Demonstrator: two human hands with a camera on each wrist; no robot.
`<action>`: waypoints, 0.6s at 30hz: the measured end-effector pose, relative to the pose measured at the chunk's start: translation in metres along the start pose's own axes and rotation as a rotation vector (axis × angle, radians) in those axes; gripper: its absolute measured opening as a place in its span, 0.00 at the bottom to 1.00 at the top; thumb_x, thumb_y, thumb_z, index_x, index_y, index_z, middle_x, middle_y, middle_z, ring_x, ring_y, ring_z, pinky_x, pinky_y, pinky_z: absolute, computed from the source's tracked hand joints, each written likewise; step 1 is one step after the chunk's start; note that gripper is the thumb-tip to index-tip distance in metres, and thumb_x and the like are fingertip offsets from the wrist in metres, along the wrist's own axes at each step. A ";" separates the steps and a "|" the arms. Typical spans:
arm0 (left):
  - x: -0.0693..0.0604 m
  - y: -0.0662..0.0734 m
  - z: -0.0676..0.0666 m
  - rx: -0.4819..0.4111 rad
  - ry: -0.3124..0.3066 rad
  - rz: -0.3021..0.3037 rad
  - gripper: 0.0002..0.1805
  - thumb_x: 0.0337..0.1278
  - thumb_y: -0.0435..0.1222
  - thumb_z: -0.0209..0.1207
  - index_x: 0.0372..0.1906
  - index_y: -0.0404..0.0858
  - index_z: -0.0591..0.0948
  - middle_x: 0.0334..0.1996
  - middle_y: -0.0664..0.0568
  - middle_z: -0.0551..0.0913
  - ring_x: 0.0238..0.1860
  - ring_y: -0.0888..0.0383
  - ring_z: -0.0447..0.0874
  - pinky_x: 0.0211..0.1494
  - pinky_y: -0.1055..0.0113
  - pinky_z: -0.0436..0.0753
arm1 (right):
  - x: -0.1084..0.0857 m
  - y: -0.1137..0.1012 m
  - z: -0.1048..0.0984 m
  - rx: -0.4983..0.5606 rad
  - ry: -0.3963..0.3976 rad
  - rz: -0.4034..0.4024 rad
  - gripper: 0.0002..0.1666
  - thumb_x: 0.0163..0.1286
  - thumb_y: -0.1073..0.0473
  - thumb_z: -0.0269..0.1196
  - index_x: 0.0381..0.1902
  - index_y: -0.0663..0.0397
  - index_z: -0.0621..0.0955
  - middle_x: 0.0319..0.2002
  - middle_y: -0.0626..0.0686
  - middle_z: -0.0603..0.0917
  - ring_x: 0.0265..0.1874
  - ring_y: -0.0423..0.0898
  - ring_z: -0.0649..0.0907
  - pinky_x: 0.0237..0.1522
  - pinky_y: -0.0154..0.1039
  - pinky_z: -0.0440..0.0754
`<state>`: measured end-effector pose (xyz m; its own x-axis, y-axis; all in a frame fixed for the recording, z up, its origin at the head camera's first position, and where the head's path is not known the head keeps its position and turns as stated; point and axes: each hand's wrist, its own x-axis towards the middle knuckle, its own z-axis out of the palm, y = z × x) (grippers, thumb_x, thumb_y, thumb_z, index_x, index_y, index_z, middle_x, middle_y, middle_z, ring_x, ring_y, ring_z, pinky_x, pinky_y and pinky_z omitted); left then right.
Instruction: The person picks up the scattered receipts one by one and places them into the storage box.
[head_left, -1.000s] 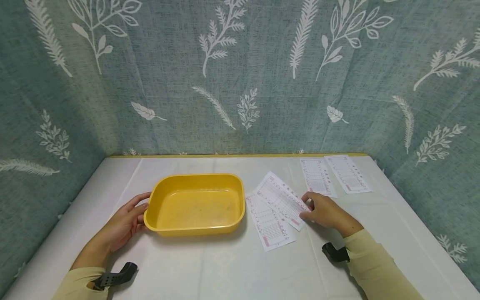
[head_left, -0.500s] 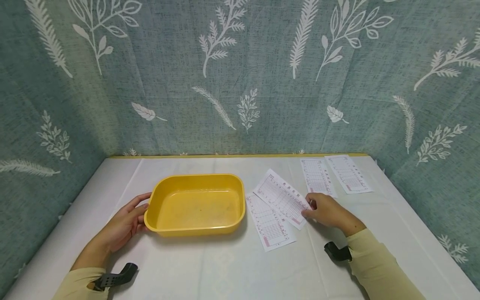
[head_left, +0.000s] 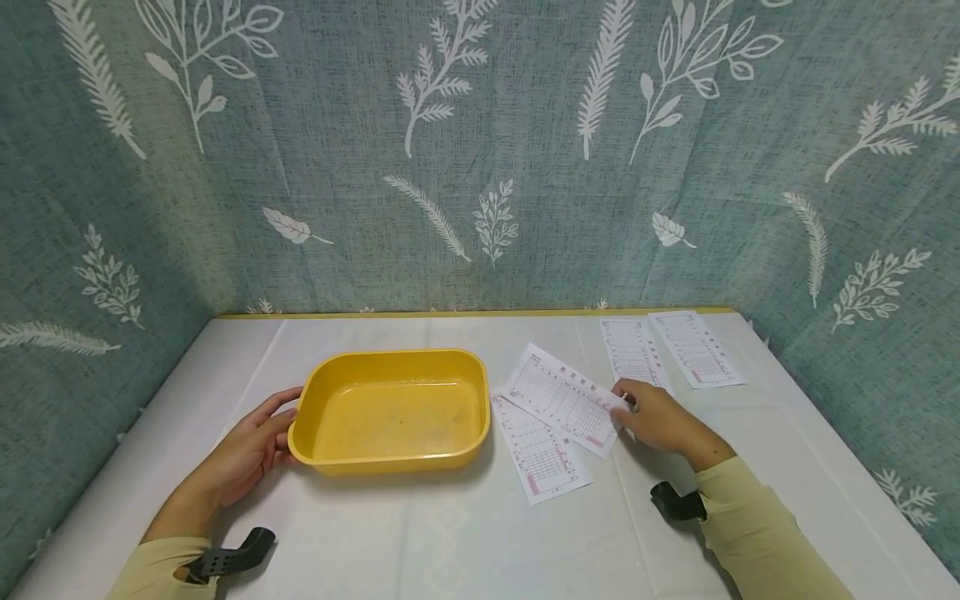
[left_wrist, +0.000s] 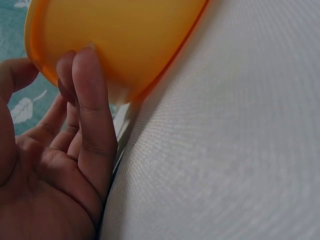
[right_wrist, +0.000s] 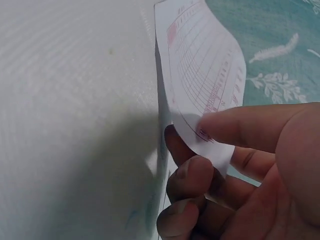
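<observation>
A yellow tray (head_left: 390, 417) stands left of the middle in the head view. My left hand (head_left: 251, 450) rests its relaxed fingers against the tray's left outer side; the left wrist view shows fingertips touching the wall of the yellow tray (left_wrist: 125, 45). With thumb and fingers, my right hand (head_left: 667, 423) pinches the right end of a printed paper slip (head_left: 562, 396), which lies tilted over another slip (head_left: 536, 454). In the right wrist view the pinched slip (right_wrist: 200, 65) bends upward from the thumb of my right hand (right_wrist: 250, 165).
Two more printed slips, one (head_left: 630, 346) partly behind my right hand and one (head_left: 696, 348) beside it, lie at the back right of the white-covered table (head_left: 450, 542). A green leaf-patterned cloth (head_left: 480, 167) rises behind the table and along both sides.
My right hand has shifted slightly right, and the slip it pinches has turned to lie more nearly sideways. The left hand and the tray stay where they were.
</observation>
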<state>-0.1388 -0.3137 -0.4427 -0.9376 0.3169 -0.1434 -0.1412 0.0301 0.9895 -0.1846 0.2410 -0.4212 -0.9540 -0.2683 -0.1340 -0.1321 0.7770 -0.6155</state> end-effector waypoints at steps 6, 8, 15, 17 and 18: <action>-0.001 0.000 0.000 0.012 0.024 -0.020 0.14 0.80 0.44 0.43 0.62 0.61 0.65 0.40 0.58 0.87 0.35 0.61 0.87 0.42 0.70 0.87 | 0.002 0.000 -0.002 0.007 0.058 -0.018 0.07 0.71 0.66 0.56 0.45 0.59 0.77 0.38 0.57 0.81 0.29 0.46 0.77 0.28 0.38 0.76; -0.001 0.000 0.000 0.018 0.030 -0.025 0.14 0.80 0.44 0.43 0.63 0.61 0.65 0.40 0.58 0.87 0.35 0.61 0.87 0.42 0.70 0.87 | 0.002 0.000 -0.003 0.013 0.077 -0.015 0.08 0.72 0.66 0.55 0.46 0.60 0.77 0.38 0.58 0.81 0.28 0.46 0.78 0.28 0.38 0.76; 0.000 0.001 0.000 0.027 0.031 -0.025 0.14 0.80 0.44 0.43 0.63 0.60 0.65 0.40 0.57 0.86 0.35 0.61 0.87 0.41 0.70 0.87 | 0.002 -0.004 -0.007 0.090 0.144 0.005 0.13 0.73 0.65 0.52 0.53 0.62 0.75 0.41 0.62 0.82 0.23 0.46 0.78 0.25 0.39 0.77; 0.000 0.002 0.001 0.023 0.027 -0.021 0.14 0.80 0.44 0.43 0.63 0.60 0.65 0.39 0.57 0.86 0.35 0.61 0.87 0.41 0.70 0.87 | 0.001 -0.006 -0.009 0.102 0.169 -0.001 0.14 0.73 0.65 0.52 0.54 0.63 0.75 0.43 0.64 0.81 0.22 0.46 0.78 0.24 0.39 0.77; 0.000 0.002 0.001 0.018 0.025 -0.018 0.14 0.80 0.44 0.43 0.62 0.60 0.65 0.39 0.57 0.86 0.35 0.61 0.87 0.41 0.70 0.87 | 0.001 -0.006 -0.009 0.105 0.185 -0.006 0.15 0.73 0.66 0.52 0.54 0.63 0.75 0.44 0.65 0.81 0.22 0.45 0.78 0.24 0.39 0.77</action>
<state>-0.1389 -0.3131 -0.4411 -0.9425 0.2928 -0.1610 -0.1523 0.0526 0.9869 -0.1871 0.2411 -0.4104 -0.9877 -0.1560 0.0085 -0.1181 0.7095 -0.6947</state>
